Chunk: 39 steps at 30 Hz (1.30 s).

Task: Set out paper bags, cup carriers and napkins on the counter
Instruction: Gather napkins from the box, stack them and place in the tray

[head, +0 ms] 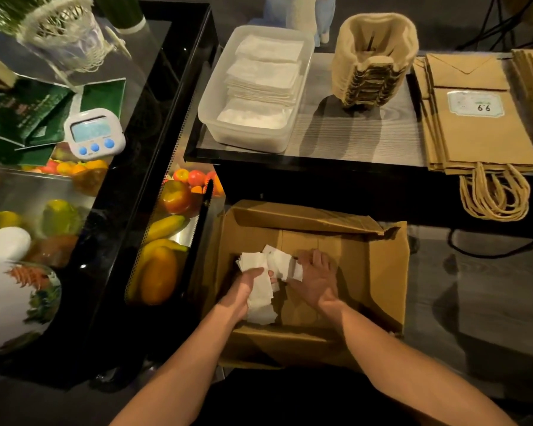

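Both my hands reach down into an open cardboard box (pixel 379 272) on the floor. My left hand (pixel 243 290) grips a bunch of white napkins (pixel 260 299). My right hand (pixel 313 279) holds more white napkins (pixel 282 264) at their right side. On the counter above, a clear plastic tub (pixel 210 96) holds stacked napkins (pixel 263 75). A stack of pulp cup carriers (pixel 374 59) stands to its right. Flat brown paper bags (pixel 474 127) with twisted handles lie at the far right.
A black glass display case (pixel 154 124) with plastic fruit (pixel 163 241) stands to the left of the box. A white digital timer (pixel 94 133) and green packets (pixel 28 115) lie on its top. Cables (pixel 490 253) run along the floor at right.
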{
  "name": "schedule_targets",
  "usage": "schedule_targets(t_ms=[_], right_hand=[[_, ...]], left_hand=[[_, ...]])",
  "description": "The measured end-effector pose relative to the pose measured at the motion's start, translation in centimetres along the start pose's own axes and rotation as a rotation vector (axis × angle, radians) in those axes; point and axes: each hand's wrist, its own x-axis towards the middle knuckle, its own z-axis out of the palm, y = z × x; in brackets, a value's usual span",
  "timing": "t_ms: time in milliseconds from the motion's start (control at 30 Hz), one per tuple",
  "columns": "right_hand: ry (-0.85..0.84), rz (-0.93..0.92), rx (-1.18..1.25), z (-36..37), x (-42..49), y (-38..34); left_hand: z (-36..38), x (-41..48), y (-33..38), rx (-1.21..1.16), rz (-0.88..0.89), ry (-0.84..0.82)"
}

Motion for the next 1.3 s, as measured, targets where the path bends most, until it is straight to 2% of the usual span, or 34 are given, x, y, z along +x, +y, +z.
schedule_targets(t_ms=[200,333,433,500,600,667,700,800,867,933,1033,1167,1200,1233,1300], right_hand=[[-0.151,0.059,0.053,-1.2,0.7,-0.4],[-0.121,0.096,0.197,-2.1,-0.3,0.1],[-0.081,0.231,0.679,-2.9,-1.0,0.8],[-0.142,0.358,1.049,-4.2,-1.3,0.5],[-0.222,0.257,1.416,-5.9,-1.6,0.0],[-0.258,0.189,1.562,-6.3,-1.9,-0.5],[-0.258,0.2,1.568,-6.1,-1.8,-0.9],[-0.175,0.298,1.373,-5.4,-1.5,-2.3],[-0.123,0.278,1.338,-4.9,-1.6,-3.0],[-0.133,0.235,1.339,-4.5,-1.8,-3.5],[-0.218,0.108,1.199,-4.0,-1.8,-4.0],[0.058,0.208,1.084,-3.4,-0.4,-3.7],[0.094,0.211,0.99,-3.4,0.1,-3.4],[0.094,0.159,0.772,-3.1,0.8,-3.1],[0.006,0.035,0.424,-2.4,1.7,-3.1]], left_hand=[[0.4,0.0,0.2,0.004,-0.03,0.007],[0.6,0.1,0.5,0.01,-0.039,0.011],[0.6,0.3,0.5,0.044,-0.031,0.018],[1.0,0.1,0.7,0.032,-0.046,0.035],[1.5,-0.2,0.8,-0.015,-0.018,0.045],[1.8,-0.6,0.9,-0.087,0.041,0.026],[1.8,-0.6,0.9,-0.12,0.064,-0.009],[1.5,-0.8,1.1,-0.209,0.049,-0.144],[1.5,-1.0,1.2,-0.188,0.05,-0.174],[1.5,-0.9,1.2,-0.177,0.047,-0.16],[1.3,-1.0,1.1,-0.152,0.045,-0.094],[0.2,-0.7,0.9,-0.143,0.029,0.016],[-0.1,-0.6,0.7,-0.14,0.013,0.032],[-0.2,-0.6,0.6,-0.119,-0.004,0.067],[-0.2,-0.6,0.4,-0.067,-0.029,0.144]])
